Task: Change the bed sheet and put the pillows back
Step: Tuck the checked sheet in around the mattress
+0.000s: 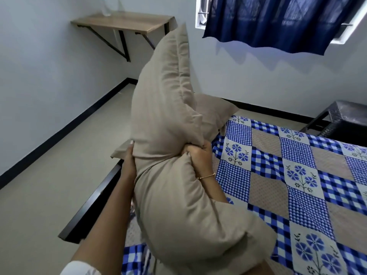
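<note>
Step in hand, by my judgement: the pillows are being put back, the sheet stage appearing complete, since the blue-and-white checked bed sheet with flower panels and beige squares (288, 175) lies spread over the mattress where it shows. The large beige fabric pillow (168, 120) is held up above the near-left corner of the bed, bent at its waist so the upper half stands tall and the lower half sags toward the camera. The left hand (130, 155) grasps it from the left side at the pinch; the right hand (198, 155), a thin gold bangle at the wrist, is clenched on a bunch of the cover at the same waist. A second beige pillow (216, 112) lies behind, at the far-left corner of the bed. The dark bed frame rail (93, 203) shows along the left edge. The cover is soft, faintly striped, with a flanged border, slightly creased. Next move, as judged: lower the pillow flat beside the second one, release the bunched cloth and smooth it so the filling spreads evenly.
</note>
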